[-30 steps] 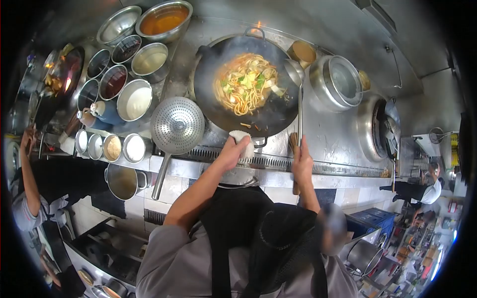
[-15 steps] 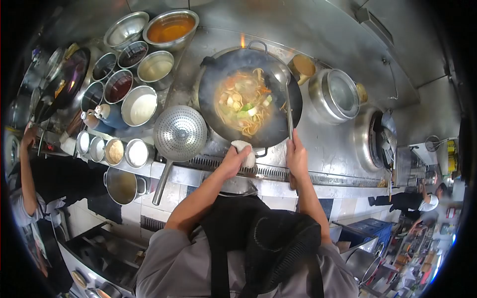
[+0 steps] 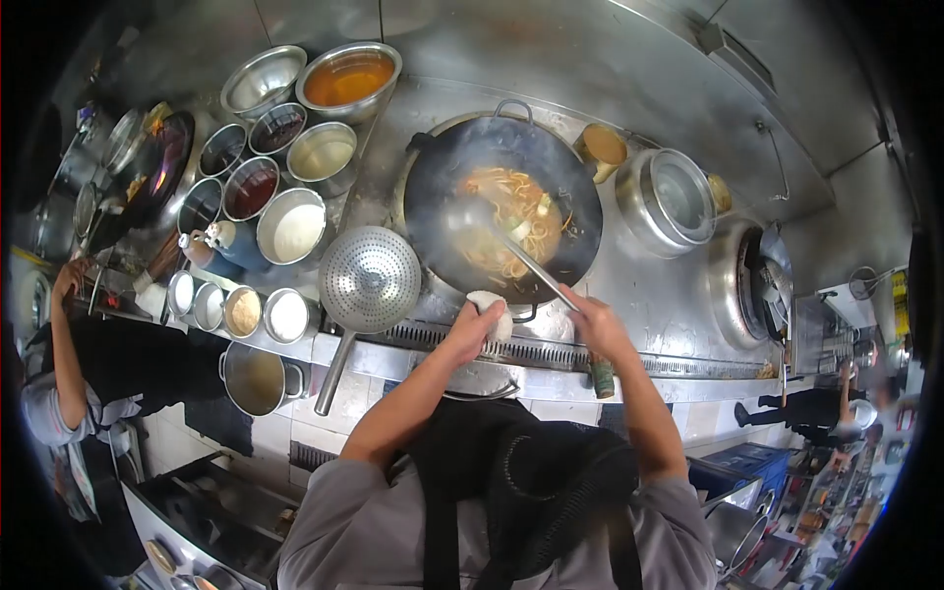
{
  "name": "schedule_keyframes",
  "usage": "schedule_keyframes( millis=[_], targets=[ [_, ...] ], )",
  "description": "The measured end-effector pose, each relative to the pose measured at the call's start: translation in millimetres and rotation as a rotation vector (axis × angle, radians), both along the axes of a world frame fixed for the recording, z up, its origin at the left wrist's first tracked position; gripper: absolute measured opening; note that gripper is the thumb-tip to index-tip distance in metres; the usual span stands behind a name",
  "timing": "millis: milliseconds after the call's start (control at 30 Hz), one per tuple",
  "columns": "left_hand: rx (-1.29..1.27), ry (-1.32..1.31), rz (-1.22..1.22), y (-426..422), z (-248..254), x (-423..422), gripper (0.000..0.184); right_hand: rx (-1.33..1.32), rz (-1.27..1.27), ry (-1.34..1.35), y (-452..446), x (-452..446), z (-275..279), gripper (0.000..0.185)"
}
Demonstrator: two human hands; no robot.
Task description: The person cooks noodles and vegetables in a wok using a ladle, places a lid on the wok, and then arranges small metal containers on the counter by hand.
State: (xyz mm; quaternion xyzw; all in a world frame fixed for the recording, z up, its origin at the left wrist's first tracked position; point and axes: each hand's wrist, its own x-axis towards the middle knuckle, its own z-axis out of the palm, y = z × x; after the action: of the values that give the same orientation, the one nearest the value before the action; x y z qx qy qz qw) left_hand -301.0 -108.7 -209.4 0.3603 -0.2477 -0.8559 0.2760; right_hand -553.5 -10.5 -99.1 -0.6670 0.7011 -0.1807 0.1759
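Note:
A black wok [image 3: 572,162] sits on the burner, with steaming noodles and vegetables [image 3: 536,231] in broth inside it. My right hand [image 3: 602,326] grips the handle of a steel ladle [image 3: 528,261], whose bowl dips into the left side of the noodles, partly veiled by steam. The ladle's green-wrapped handle end shows below that hand. My left hand [image 3: 472,330] is closed on a folded white cloth [image 3: 492,315] at the wok's near rim, beside its near loop handle [image 3: 527,316]. Whether the cloth covers part of the rim I cannot tell.
A perforated strainer [image 3: 370,280] lies left of the wok. Seasoning tubs [image 3: 288,317] and sauce containers [image 3: 292,226] stand further left. Right of the wok is a steel pot [image 3: 665,202], then another wok station [image 3: 744,280]. A co-worker's arm [image 3: 67,344] shows at far left.
The ladle has swung from the wok's right side into the left part of the noodles, its handle now slanting. The food sits further right. My left hand still holds the cloth at the rim.

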Motion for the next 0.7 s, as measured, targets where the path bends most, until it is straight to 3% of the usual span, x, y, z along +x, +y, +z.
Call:
schedule_keyframes(
  millis=[100,200,300,367,400,467,500,533,600,667,700],
  targets=[
    [-0.003,0.002,0.036,-3,-14,-7,0.038,0.097,-0.048,0.322,45,-30,37,0.05],
    [0.041,-0.14,0.007,-8,-3,-18,0.033,-0.019,-0.165,0.288,87,-60,22,0.049],
    [0.011,-0.129,0.188,19,-18,-32,0.031,-0.038,-0.305,0.257,109,-62,11,0.045],
    [-0.012,-0.108,0.352,22,14,-40,0.029,-0.18,-0.232,0.16,102,-58,14,0.044],
    [-0.002,-0.124,0.337,26,7,-38,0.029,-0.279,-0.174,0.048,117,-42,12,0.044],
    [0.048,-0.162,0.208,20,-12,-34,0.027,0.081,-0.305,-0.202,120,-22,62,0.046],
    [0.002,-0.029,0.254,32,1,-28,0.022,0.196,-0.3,-0.247,125,-24,91,0.046],
    [-0.015,-0.085,0.284,45,37,-20,0.021,0.314,-0.293,-0.294,132,-26,122,0.046],
    [0.029,-0.053,0.211,64,57,-6,0.017,0.514,-0.227,-0.316,144,-40,174,0.045],
    [0.014,-0.124,0.179,71,84,-5,0.015,0.649,-0.212,-0.384,150,-54,184,0.044],
    [0.04,-0.157,0.144,68,71,-6,0.015,0.593,-0.138,-0.302,143,-57,172,0.045]
  ],
)
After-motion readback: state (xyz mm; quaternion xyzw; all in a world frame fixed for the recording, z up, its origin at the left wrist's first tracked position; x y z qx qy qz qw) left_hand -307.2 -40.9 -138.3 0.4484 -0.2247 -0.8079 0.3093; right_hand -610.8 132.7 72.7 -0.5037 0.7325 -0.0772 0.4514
